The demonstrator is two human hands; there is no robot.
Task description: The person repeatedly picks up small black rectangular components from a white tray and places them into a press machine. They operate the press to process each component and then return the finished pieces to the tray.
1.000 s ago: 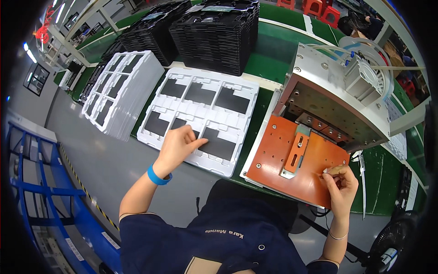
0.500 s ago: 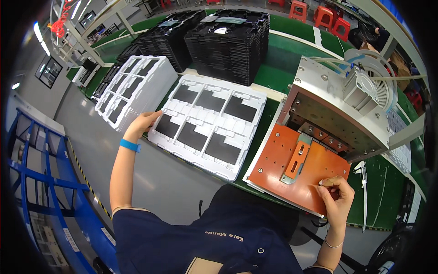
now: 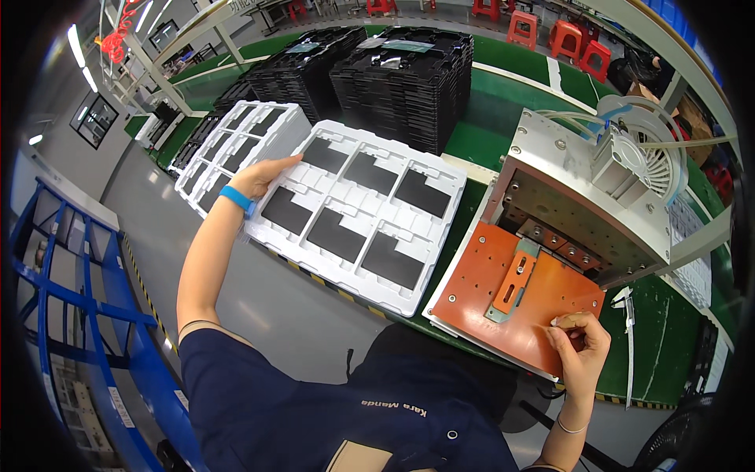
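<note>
My left hand (image 3: 263, 179) grips the left edge of a white plastic tray (image 3: 363, 211), its fingers reaching over the rim beside a far-left pocket. Each of the tray's several pockets holds a thin dark sheet (image 3: 336, 234) with a notched corner. Over the near right part of an orange machine plate (image 3: 523, 334), my right hand (image 3: 582, 342) is closed, thumb and fingertips pinched together. What it holds, if anything, is too small to make out. A slotted orange stop (image 3: 513, 285) on a metal strip is fixed to the plate.
A stack of similar white trays (image 3: 236, 149) stands left of the tray. Behind are tall stacks of black trays (image 3: 405, 86). The metal press (image 3: 582, 185) rises over the orange plate's far side. Calipers (image 3: 629, 338) lie right of it. Blue racking (image 3: 94, 315) stands lower left.
My left hand has moved farther away along the tray's left edge. The tray's left end has shifted slightly away from me. My right hand stays pinched over the orange plate.
</note>
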